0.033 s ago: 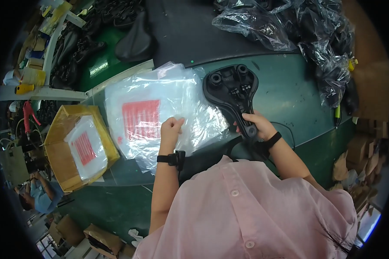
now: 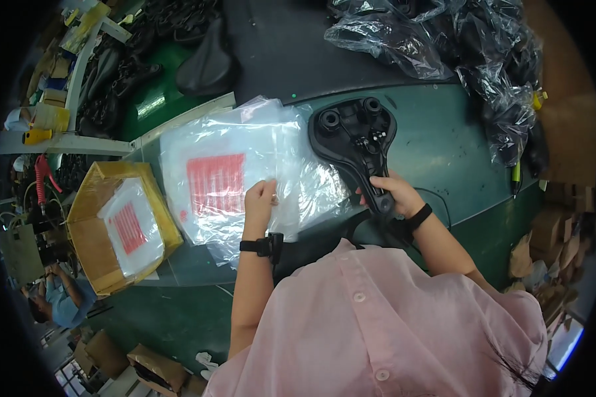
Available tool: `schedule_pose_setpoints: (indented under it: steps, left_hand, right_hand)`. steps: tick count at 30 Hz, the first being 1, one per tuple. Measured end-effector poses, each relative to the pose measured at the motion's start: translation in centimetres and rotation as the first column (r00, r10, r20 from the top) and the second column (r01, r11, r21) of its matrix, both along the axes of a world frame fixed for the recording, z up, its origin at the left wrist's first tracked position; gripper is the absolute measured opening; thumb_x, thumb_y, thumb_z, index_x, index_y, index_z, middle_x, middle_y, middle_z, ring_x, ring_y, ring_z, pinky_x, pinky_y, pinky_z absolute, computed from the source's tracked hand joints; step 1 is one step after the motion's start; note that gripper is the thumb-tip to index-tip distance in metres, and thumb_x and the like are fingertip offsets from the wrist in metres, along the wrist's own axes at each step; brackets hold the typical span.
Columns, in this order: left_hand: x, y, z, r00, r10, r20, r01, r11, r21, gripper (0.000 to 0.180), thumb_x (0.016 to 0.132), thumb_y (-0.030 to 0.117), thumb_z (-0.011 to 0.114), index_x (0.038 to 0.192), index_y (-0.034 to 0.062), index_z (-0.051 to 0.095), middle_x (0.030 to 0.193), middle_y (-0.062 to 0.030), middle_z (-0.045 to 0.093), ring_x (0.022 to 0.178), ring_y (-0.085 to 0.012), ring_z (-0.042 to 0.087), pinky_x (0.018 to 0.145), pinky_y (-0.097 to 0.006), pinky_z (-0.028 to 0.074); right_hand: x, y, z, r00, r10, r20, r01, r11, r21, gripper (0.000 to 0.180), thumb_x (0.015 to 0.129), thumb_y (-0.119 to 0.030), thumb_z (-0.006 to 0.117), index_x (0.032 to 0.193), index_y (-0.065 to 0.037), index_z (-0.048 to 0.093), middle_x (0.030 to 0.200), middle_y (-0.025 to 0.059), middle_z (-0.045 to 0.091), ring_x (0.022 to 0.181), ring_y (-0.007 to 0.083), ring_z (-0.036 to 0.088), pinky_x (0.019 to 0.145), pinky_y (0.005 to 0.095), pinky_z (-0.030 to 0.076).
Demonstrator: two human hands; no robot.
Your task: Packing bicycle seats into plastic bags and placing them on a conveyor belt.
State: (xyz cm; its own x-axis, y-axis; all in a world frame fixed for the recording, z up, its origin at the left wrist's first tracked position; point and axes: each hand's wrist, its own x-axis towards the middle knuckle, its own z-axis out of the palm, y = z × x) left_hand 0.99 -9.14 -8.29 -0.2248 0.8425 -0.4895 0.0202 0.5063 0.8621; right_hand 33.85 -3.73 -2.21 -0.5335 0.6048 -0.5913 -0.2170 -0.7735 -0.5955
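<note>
My right hand (image 2: 401, 193) is wrapped round the narrow nose of a black bicycle saddle (image 2: 353, 135). The saddle lies underside up, showing its rails and two round springs at the wide end, which points away from me. My left hand (image 2: 261, 202) is closed in a pinch at the edge of a clear plastic bag (image 2: 286, 205), on top of a stack of flat bags (image 2: 179, 149) with a red printed block. The fingertips are partly hidden, and the bag's film runs between the hand and the saddle.
A yellow box (image 2: 89, 231) with more printed bags stands at left. Saddles wrapped in clear plastic (image 2: 391, 43) lie at the far right. An unwrapped black saddle (image 2: 208, 63) rests at the back left. A thin black cable (image 2: 444, 198) curves beside my right wrist. Another person (image 2: 69, 298) is at far left.
My left hand has turned slightly, its fingers curling in a little to the left. The saddle's wide end has shifted very slightly to the left and away from me.
</note>
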Motion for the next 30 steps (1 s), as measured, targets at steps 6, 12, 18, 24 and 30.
schedule_pose_setpoints:
  steps: [6, 12, 18, 24, 30]
  left_hand:
    - [1.0, 0.2, 2.1, 0.994, 0.020, 0.112, -0.030, 0.996, 0.089, 0.013, 0.088, 0.011, 0.057, 0.078, 0.0035, 0.054, 0.071, -0.0008, 0.056, 0.066, -0.0099, 0.056, 0.061, -0.025, 0.049]
    - [0.6, 0.7, 1.8, 0.993, -0.105, -0.058, 0.111, 0.989, 0.094, 0.011, 0.081, 0.001, 0.063, 0.077, 0.0047, 0.053, 0.072, -0.0010, 0.058, 0.063, -0.0123, 0.059, 0.056, -0.026, 0.049]
    - [-9.2, -4.1, 4.6, 0.666, 0.412, 0.622, -0.585, 0.806, 0.093, 0.005, 0.089, 0.010, 0.058, 0.084, 0.0070, 0.057, 0.083, -0.0001, 0.056, 0.077, -0.0107, 0.055, 0.065, -0.022, 0.046]
    - [-8.1, -4.6, 9.3, 0.849, 0.339, 0.405, -0.406, 0.910, 0.090, 0.014, 0.090, 0.015, 0.058, 0.097, 0.0035, 0.061, 0.073, 0.0029, 0.050, 0.062, -0.0055, 0.045, 0.054, -0.021, 0.039]
    - [-6.8, -2.0, 6.5, 0.940, 0.280, 0.196, -0.305, 0.946, 0.110, 0.016, 0.090, 0.017, 0.058, 0.093, 0.0020, 0.064, 0.058, 0.0060, 0.044, 0.045, -0.0049, 0.038, 0.042, -0.021, 0.030]
  right_hand:
    - [-6.4, 0.6, 2.1, 0.985, 0.134, -0.108, -0.121, 0.986, 0.116, 0.040, 0.080, -0.015, 0.068, 0.115, -0.001, 0.055, 0.103, 0.0080, 0.063, 0.090, 0.0171, 0.061, 0.081, 0.0300, 0.049]
    - [-15.7, 1.0, -2.7, 0.984, 0.081, -0.159, -0.074, 0.996, 0.048, 0.037, 0.079, -0.012, 0.070, 0.110, 0.001, 0.054, 0.097, 0.0070, 0.062, 0.083, 0.0147, 0.062, 0.077, 0.0293, 0.050]
    - [-15.2, 2.8, -5.7, 0.996, 0.021, 0.091, -0.037, 0.983, 0.178, 0.041, 0.076, -0.007, 0.071, 0.111, 0.001, 0.054, 0.096, 0.0060, 0.061, 0.085, 0.0146, 0.059, 0.078, 0.0282, 0.047]
    - [-13.9, 4.1, -1.1, 0.991, -0.002, 0.137, -0.053, 0.919, 0.391, 0.052, 0.073, -0.004, 0.071, 0.120, 0.002, 0.049, 0.109, 0.0079, 0.061, 0.097, 0.0158, 0.058, 0.088, 0.0286, 0.044]
    - [-13.7, 3.5, 3.8, 0.902, 0.103, 0.419, -0.403, 0.546, 0.735, 0.057, 0.069, -0.006, 0.075, 0.119, -0.001, 0.048, 0.106, 0.0128, 0.062, 0.098, 0.0255, 0.060, 0.086, 0.0329, 0.046]
